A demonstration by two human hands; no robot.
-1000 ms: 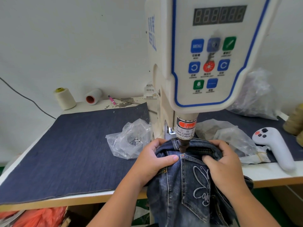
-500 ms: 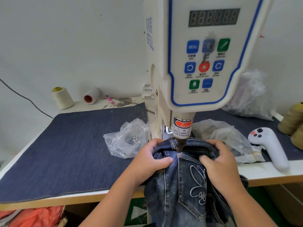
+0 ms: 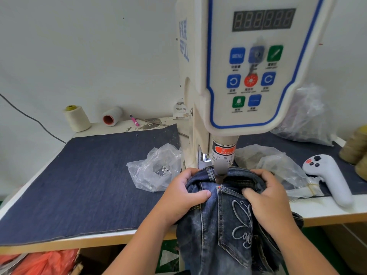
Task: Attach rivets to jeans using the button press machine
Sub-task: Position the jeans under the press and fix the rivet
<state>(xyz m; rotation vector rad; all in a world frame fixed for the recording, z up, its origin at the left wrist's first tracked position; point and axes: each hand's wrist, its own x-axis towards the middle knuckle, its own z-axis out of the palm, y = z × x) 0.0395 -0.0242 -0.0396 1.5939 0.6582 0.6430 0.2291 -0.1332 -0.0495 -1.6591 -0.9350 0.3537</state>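
Jeans: waistband laid under the press head, legs hung toward the person.
Left hand: clamped on denim, left of the head.
Right hand: clamped likewise, right; equally near.

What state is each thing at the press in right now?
Jeans: bunched under the punch, held at both sides.
Punch: down on the pocket corner.
Left hand: grip on the jeans.
Right hand: grip on the jeans.
Display: dark.
Rivet bag: open, lying left of the press.
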